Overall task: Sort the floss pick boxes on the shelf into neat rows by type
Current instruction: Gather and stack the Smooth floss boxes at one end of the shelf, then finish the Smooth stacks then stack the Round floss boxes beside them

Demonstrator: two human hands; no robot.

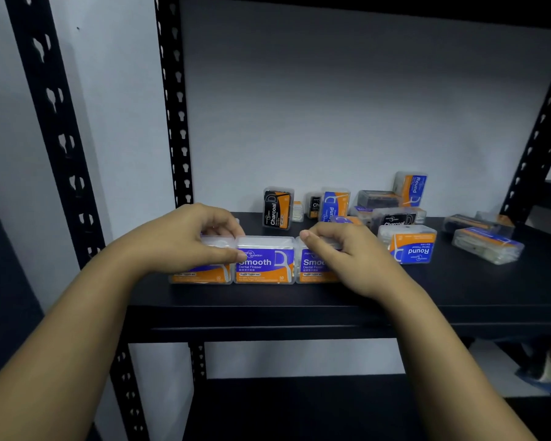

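Note:
Three purple-and-orange "Smooth" floss pick boxes stand side by side near the front of the black shelf [299, 313]. My left hand [185, 240] grips the left Smooth box [204, 276], thumb on its front. The middle Smooth box [264, 261] stands free between my hands. My right hand [341, 253] grips the right Smooth box [312, 265] from above and its right side. Behind lie mixed boxes: a standing Charcoal box [277, 209], a blue Round box [335, 205], a lying Charcoal box [395, 218] and an upside-down Round box [411, 246].
Another Round box [411, 188] sits on top of the pile at the back. Further boxes [487, 245] lie on their sides at the right. Black perforated uprights [174, 122] frame the shelf, and a lower shelf [299, 409] lies beneath.

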